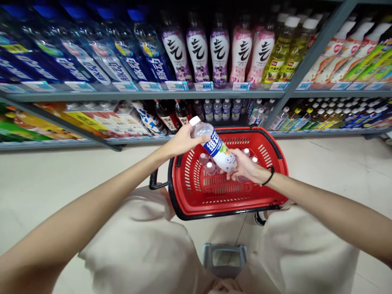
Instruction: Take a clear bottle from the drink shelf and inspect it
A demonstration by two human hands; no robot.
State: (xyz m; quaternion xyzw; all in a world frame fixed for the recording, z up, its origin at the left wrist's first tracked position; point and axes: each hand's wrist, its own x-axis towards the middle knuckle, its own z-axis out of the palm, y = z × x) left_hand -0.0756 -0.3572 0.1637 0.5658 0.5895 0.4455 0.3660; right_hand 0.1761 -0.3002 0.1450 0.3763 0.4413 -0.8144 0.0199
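A drink bottle [218, 149] with a white cap and a blue-and-white label is tilted above the red shopping basket [196, 202]. My left hand [185, 139] is closed round its upper end, just below the cap. At the lower end, my right hand [245, 166] has its fingers curled under and around the base; a dark band circles that wrist. Several white-capped bottles [210, 168] stand inside the basket on both sides of the held one, partly covered by it and my right hand.
Ahead runs a grey shelf [147, 96] with large drink bottles above. Small white-capped bottles [217, 109] and cola bottles [167, 114] line the lower level. A black basket handle [154, 179] sticks out left. Below, a grey stool [225, 269] shows between my knees.
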